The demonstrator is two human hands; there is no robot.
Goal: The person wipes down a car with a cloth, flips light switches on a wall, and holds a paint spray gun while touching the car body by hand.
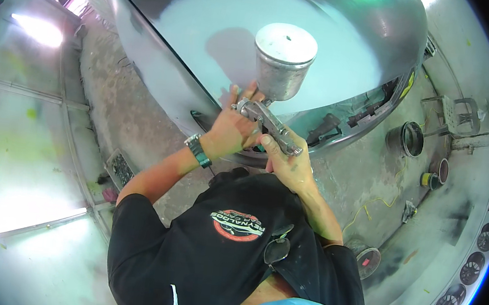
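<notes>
My right hand [288, 163] is wrapped round the handle of a metal spray gun [271, 124], which has a round silver paint cup [282, 76] on top with its lid on. Just left of the gun, my left hand [232, 130] reaches forward with its fingers stretched out and apart near the gun's front end. Whether those fingers touch the gun or the panel behind it, I cannot tell. Both hands are at the front edge of a dark car hood [397, 31] with a large pale grey-white patch [344, 56] across its middle.
The car's open front, with dark parts [327, 128] showing, lies right of my hands. On the concrete floor at the right stand a black bucket [411, 139], a stool-like frame [457, 115], smaller cans [432, 179] and a yellow cord [370, 207]. Pale walls [10, 110] flank both sides.
</notes>
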